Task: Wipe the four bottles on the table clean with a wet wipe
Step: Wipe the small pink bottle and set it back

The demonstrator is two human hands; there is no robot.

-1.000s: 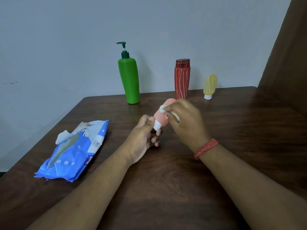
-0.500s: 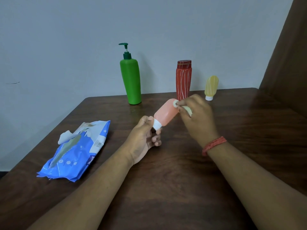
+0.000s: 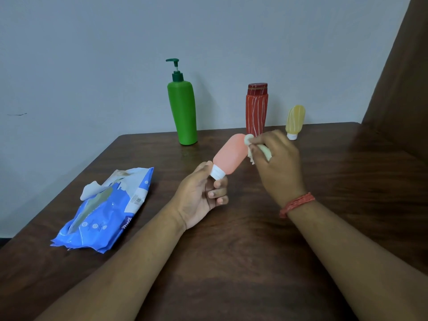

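Left hand (image 3: 196, 195) pinching white cap of pink bottle (image 3: 231, 156), holding it tilted above desk (image 3: 231, 251). Right hand (image 3: 278, 163) clutching wet wipe (image 3: 251, 147), pressing it against bottle's upper end. Green bottle (image 3: 183, 112), red bottle (image 3: 256, 110), yellow bottle (image 3: 294, 119) standing at desk's far edge.

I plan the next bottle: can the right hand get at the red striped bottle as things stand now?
Probably yes: the red striped bottle stands upright just beyond the right hand, nothing between. But that hand grips the wet wipe.

Likely a home room: a dark wooden table (image 3: 231, 262) against a plain painted wall (image 3: 115, 54).
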